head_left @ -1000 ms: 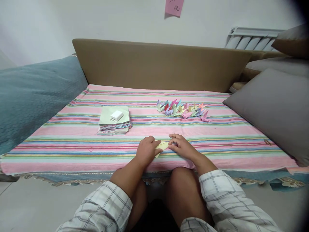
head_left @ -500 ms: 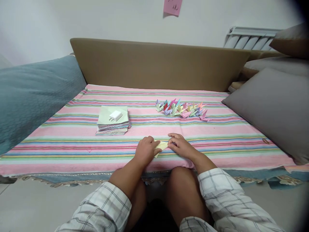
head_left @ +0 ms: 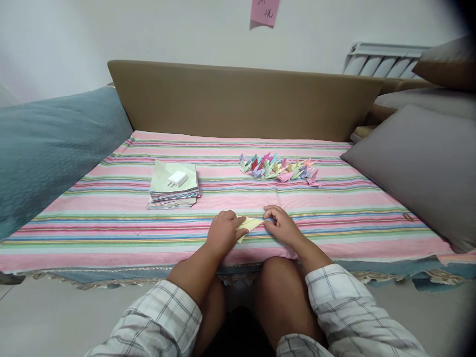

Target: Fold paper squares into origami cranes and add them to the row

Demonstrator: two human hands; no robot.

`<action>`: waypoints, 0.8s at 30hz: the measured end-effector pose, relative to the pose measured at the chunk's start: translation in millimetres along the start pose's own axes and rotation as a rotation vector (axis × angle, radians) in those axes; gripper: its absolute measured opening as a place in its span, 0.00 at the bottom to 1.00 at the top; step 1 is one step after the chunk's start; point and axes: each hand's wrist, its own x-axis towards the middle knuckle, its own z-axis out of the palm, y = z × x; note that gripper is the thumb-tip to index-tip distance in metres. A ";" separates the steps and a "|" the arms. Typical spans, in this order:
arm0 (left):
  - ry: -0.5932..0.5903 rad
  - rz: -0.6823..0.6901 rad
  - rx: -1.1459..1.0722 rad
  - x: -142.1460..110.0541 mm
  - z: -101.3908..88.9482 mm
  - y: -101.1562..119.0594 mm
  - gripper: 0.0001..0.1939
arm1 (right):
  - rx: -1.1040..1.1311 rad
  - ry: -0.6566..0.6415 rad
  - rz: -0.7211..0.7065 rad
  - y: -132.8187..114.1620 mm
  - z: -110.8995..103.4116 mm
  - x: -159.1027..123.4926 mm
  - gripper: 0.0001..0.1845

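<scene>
You have one stack of paper [head_left: 173, 195] on the left, with one white plug [head_left: 178, 179] on top. Next comes your left hand [head_left: 224, 230], then one folded yellow paper [head_left: 251, 224], then your right hand [head_left: 281, 227]. The yellow paper is on the striped cloth [head_left: 111, 210], between your two hands. Behind it sits one bunch of small paper birds [head_left: 285, 176], more than ten. One pink note [head_left: 264, 13] is on the wall.

Your left thumb and finger are pressed on the yellow paper, just like before. Your right hand has slid a little to the right, so more of the pointy tip shows.

The sheets in the stack are too thin to count. Your left hand covers one end of the yellow paper. You can't tell if your right fingers pinch the tip. The birds overlap, and the note's top is cut off.
</scene>
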 end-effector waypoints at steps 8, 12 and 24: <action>-0.018 -0.027 0.024 0.4 -0.8 1.5 0.24 | -0.036 -0.038 0.096 -20.8 7.6 5.4 0.09; -0.023 -0.021 0.044 0.1 -0.8 2.2 0.24 | -0.151 -0.032 0.046 -25.4 11.1 4.7 0.06; -0.016 -0.018 0.114 -1.0 -1.9 -0.4 0.22 | -0.312 -0.036 -0.180 -16.0 12.6 -1.5 0.09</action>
